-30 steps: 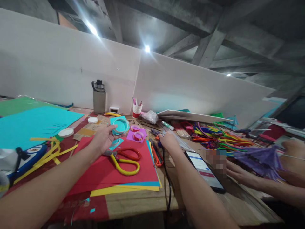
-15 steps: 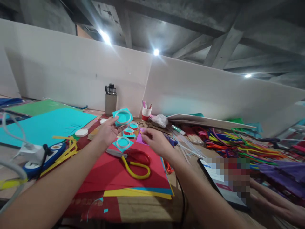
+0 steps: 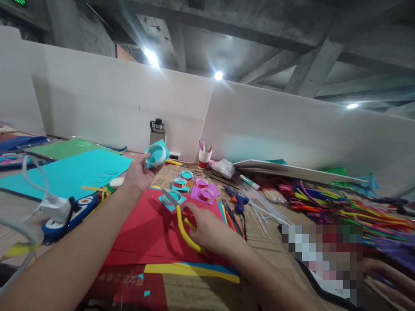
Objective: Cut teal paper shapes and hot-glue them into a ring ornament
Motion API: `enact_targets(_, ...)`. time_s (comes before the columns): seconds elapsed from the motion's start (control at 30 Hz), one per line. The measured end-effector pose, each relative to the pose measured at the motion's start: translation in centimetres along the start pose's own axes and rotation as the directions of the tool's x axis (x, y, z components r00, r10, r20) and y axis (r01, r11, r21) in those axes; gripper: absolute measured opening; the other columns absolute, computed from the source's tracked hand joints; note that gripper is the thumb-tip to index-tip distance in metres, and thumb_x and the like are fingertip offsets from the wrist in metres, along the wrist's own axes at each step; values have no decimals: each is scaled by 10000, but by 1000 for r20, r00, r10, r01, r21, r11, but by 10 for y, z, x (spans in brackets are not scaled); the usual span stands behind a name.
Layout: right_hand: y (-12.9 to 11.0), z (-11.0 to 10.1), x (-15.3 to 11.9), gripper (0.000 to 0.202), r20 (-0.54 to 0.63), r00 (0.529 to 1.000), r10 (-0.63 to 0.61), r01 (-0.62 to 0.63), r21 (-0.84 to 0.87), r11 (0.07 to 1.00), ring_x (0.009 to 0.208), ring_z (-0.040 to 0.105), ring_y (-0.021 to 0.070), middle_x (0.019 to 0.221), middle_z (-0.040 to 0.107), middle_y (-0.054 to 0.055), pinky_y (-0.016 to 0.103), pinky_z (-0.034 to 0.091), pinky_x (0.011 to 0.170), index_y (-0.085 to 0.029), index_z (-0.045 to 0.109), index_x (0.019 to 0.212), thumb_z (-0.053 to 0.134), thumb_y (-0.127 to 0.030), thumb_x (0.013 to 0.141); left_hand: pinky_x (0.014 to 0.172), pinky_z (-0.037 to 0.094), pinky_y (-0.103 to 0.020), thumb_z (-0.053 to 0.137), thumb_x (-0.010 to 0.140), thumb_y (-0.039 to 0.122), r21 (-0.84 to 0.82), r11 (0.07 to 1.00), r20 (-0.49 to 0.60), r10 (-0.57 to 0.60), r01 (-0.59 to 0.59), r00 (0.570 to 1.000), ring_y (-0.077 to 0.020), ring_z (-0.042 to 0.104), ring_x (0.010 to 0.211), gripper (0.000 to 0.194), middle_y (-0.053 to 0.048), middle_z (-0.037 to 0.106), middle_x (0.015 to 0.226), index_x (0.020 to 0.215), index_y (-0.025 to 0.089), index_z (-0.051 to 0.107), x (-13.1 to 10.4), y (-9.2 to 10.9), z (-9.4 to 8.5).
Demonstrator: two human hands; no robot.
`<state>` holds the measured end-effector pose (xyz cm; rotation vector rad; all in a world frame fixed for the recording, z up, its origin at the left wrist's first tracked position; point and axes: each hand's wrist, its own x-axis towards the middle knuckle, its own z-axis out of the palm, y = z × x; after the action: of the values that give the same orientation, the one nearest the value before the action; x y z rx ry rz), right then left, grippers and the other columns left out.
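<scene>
Head view: white panel stands across the middle of frame, behind the surface. Large bright-blue sheet lies at left; narrow cuts show near its right end. Red paper lies lower centre, yellow and blue paper edges showing beneath it.

Scissors, centre, angled over the red paper. Right hand has its fingers wrapped around the handles; cannot tell whether the blades are parted. Left hand, left of centre, is clamped on a blue-backed ring, held tilted in front of the bottle.

Purple paper, right of centre, carries two red rings, apparently on one shared sheet. Just behind the blades in frame lies a second white-ringed piece on blue paper. Two smaller blue pieces with red walls lie centre, a little higher.

Progress, judged: six rings are seated on paper backing, including the held one. Paper juts past the ring walls on the held piece, the one by the blades and the purple sheet, so trimming there looks not done. Whether the rings are glued, cannot tell. Small blue scrap, lower left of centre, suggests some cutting is done.
</scene>
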<state>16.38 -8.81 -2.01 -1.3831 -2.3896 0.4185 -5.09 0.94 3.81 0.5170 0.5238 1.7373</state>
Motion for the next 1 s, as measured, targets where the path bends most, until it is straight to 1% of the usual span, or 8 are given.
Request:
enact_targets(0.13, 6, -10, 1, 498, -133, 990, 48, 3, 361, 933, 781, 583, 182, 946, 630, 60, 271, 429, 659, -220, 460, 1224, 510, -154, 734, 557, 546, -250, 549, 715, 54, -16, 1000, -96, 10, -12, 995, -135, 623, 583, 118, -12, 654, 697, 749, 162, 583, 0, 4, 3)
enact_targets(0.23, 8, -15, 6, 612, -263, 959, 107, 76, 603, 794, 768, 562, 159, 941, 593, 40, 246, 444, 610, -221, 393, 1249, 518, -108, 660, 557, 548, -249, 541, 720, 40, 5, 995, -95, -95, 96, 991, -124, 610, 552, 124, -22, 651, 677, 768, 141, 594, -9, -10, 5)
enact_targets(0.33, 12, -18, 14, 560, -350, 913, 211, 166, 789, 592, 808, 562, 158, 918, 562, 15, 238, 464, 599, -246, 405, 1161, 574, -150, 636, 560, 555, -294, 557, 749, 117, 84, 967, 3, -243, 242, 970, -146, 603, 531, 51, -32, 619, 594, 753, 126, 607, -23, -33, 5)
enact_targets(0.43, 18, -19, 23, 466, -334, 870, 364, 158, 886, 436, 679, 559, 128, 819, 540, -30, 219, 453, 517, -264, 412, 1068, 641, -262, 663, 529, 549, -325, 573, 792, 251, 229, 890, 81, -421, 394, 904, -187, 629, 582, 161, -83, 665, 702, 848, 113, 634, -38, -54, 6)
enact_targets(0.53, 25, -17, 28, 465, -315, 848, 426, 104, 888, 449, 555, 526, 104, 727, 539, -45, 191, 401, 432, -245, 427, 1038, 686, -336, 663, 515, 539, -296, 600, 788, 279, 302, 867, 97, -441, 396, 892, -175, 631, 600, 196, -87, 678, 775, 900, 122, 637, -51, -67, 5)
enact_targets(0.7, 27, -13, 26, 485, -286, 871, 399, 61, 869, 491, 407, 436, 66, 639, 500, -76, 171, 332, 341, -232, 418, 1023, 697, -401, 663, 644, 552, -318, 647, 756, 225, 346, 894, 255, -382, 285, 888, -181, 650, 678, 164, -104, 687, 840, 877, 115, 643, -59, -74, 3)
enact_targets(0.83, 21, -12, 24, 471, -329, 867, 374, 91, 842, 532, 409, 427, 62, 617, 470, -84, 171, 345, 351, -227, 411, 1005, 689, -402, 668, 700, 548, -345, 664, 745, 236, 328, 898, 320, -397, 293, 860, -199, 662, 736, 242, -105, 693, 893, 966, 138, 647, -61, -71, 3)
enact_targets(1.0, 15, -12, 23, 444, -395, 842, 367, 127, 807, 577, 457, 457, 79, 631, 469, -71, 203, 383, 420, -224, 411, 1007, 670, -387, 685, 683, 547, -314, 657, 753, 268, 307, 910, 312, -373, 279, 874, -198, 657, 759, 239, -121, 694, 930, 939, 117, 659, -63, -73, 5)
